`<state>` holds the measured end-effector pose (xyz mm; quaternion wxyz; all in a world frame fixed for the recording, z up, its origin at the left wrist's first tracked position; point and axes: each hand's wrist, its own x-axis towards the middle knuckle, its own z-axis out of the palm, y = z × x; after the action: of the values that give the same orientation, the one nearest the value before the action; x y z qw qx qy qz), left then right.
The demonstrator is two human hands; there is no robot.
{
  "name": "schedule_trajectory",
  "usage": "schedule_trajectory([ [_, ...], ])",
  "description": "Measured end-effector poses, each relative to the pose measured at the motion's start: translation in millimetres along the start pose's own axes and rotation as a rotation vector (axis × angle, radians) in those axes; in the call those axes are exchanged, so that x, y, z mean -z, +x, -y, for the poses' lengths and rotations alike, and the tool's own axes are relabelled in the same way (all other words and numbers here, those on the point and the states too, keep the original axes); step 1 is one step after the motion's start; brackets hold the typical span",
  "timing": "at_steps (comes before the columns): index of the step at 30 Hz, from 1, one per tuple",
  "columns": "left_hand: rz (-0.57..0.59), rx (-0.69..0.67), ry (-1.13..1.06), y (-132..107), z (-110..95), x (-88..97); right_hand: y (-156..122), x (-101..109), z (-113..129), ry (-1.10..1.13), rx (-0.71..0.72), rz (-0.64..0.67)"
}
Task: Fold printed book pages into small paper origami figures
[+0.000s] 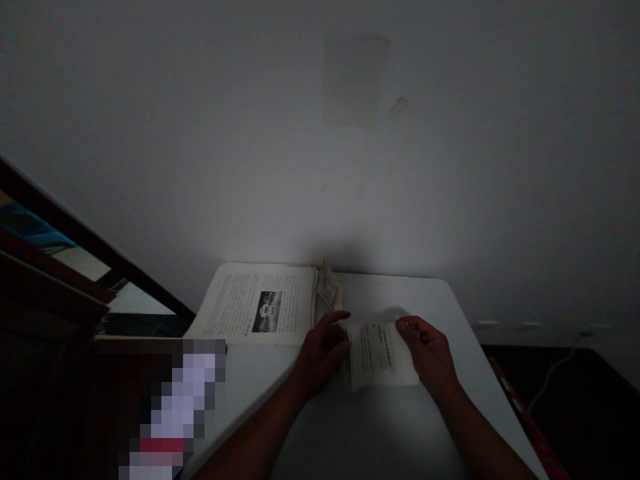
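Note:
A small folded sheet of printed paper (383, 357) lies over the white table, its text side up. My right hand (429, 348) pinches the sheet's upper right corner between thumb and fingers. At the sheet's left edge is my left hand (324, 350), index finger stretched out and thumb apart from it, the tips close to or touching the paper. Just beyond the left hand stands a crumpled or folded piece of paper (329, 287). Left of that, a stack of printed pages (235, 300) with a dark picture on top lies against the wall.
The white table (400, 433) meets a grey wall (225, 167) bearing a patch mark. A pixelated area covers part of the lower left. A dark diagonal bar (100, 240) runs at left. On the right, a white cable (555, 367) hangs by the wall.

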<state>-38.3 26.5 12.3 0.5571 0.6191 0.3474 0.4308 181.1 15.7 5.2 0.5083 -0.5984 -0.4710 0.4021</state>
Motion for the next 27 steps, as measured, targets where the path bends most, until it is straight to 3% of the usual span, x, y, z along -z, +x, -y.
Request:
schedule_trajectory([
  [6, 0.025, 0.011, 0.123, 1.1, -3.7, -0.3, 1.5, 0.1, -2.0, -0.035, 0.009, 0.008],
  [14, -0.073, 0.066, 0.078, 2.9, -0.5, -3.3, 0.0, 1.4, -2.3, 0.027, -0.027, 0.045],
  [27, -0.092, 0.077, 0.237, 4.0, 0.0, -3.6, 5.1, 9.7, -3.2, 0.298, -0.202, 0.121],
])
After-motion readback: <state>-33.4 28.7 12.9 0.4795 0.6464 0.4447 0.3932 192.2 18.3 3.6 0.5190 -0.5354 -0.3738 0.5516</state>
